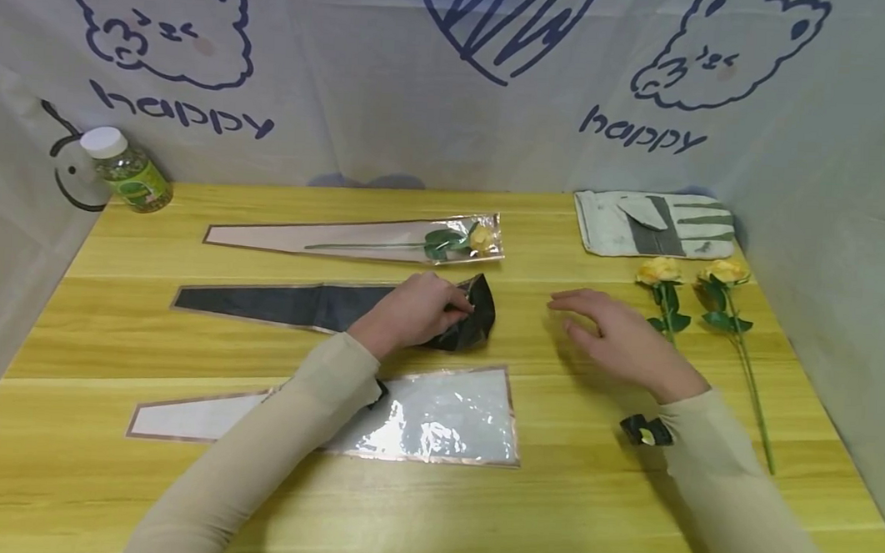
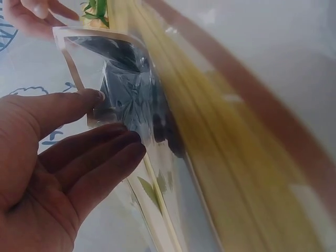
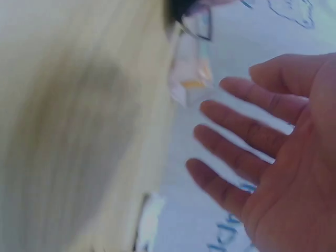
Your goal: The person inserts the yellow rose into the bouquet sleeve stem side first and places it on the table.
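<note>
My left hand (image 1: 418,309) pinches the wide end of a black flower sleeve (image 1: 253,302) in the middle of the table. In the left wrist view the mouth of that sleeve (image 2: 126,79) bulges apart, the thumb at its clear edge. My right hand (image 1: 620,336) is in the air to the right of the sleeve, fingers extended and holding nothing; the right wrist view shows its palm (image 3: 294,173). Behind lies a pale sleeve (image 1: 264,238) with a yellow rose (image 1: 480,238) inside. In front is a white sleeve (image 1: 450,419), partly hidden by my left arm.
Two yellow roses, a left one (image 1: 660,273) and a right one (image 1: 726,275), lie at the right; my right hand partly covers the left stem. Behind them rests a folded glove (image 1: 655,227). A white-capped jar (image 1: 135,178) stands at the back left against the curtain (image 1: 435,134).
</note>
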A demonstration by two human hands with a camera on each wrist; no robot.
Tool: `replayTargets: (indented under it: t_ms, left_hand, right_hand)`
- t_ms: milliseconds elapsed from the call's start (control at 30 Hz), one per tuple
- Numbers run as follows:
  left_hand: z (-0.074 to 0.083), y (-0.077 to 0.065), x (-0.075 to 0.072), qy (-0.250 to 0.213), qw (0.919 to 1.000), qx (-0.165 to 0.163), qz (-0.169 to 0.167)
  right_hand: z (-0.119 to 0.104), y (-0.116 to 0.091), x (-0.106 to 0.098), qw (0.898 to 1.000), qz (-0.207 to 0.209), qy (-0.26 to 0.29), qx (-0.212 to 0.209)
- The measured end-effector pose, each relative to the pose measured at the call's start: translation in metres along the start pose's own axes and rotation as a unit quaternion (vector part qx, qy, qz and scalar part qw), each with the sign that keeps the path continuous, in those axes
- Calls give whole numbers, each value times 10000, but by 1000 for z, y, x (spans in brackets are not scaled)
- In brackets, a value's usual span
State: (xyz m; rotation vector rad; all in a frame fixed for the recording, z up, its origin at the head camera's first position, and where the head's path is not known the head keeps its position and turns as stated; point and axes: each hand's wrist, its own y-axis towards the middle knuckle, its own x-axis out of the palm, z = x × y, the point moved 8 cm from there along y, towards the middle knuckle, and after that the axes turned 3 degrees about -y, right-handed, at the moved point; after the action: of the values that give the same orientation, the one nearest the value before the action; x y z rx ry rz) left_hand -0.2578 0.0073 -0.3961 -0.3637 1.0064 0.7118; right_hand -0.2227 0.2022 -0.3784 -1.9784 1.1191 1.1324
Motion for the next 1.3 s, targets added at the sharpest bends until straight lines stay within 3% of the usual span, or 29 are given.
replayTargets:
  t_ms: [267, 500, 933, 1167, 1300]
  left_hand:
    - [0, 0, 0, 29, 10000, 82, 42]
    - [0, 1, 1, 6, 10000, 49, 35]
    - [0, 0, 0, 78, 9999, -80, 42]
    - [-1, 0, 2, 184, 9997, -143, 19]
    - [-1, 0, 3, 199, 9997, -148, -17]
  right_hand:
    - [43, -45, -33, 9925, 423, -347, 1096]
    - [90, -75, -32, 9775, 162, -340, 2074]
    - [117, -89, -9, 9635, -743, -292, 2556]
    - [121, -88, -4, 9659, -609, -188, 2511]
    - [121, -89, 0, 9658, -571, 252, 2518]
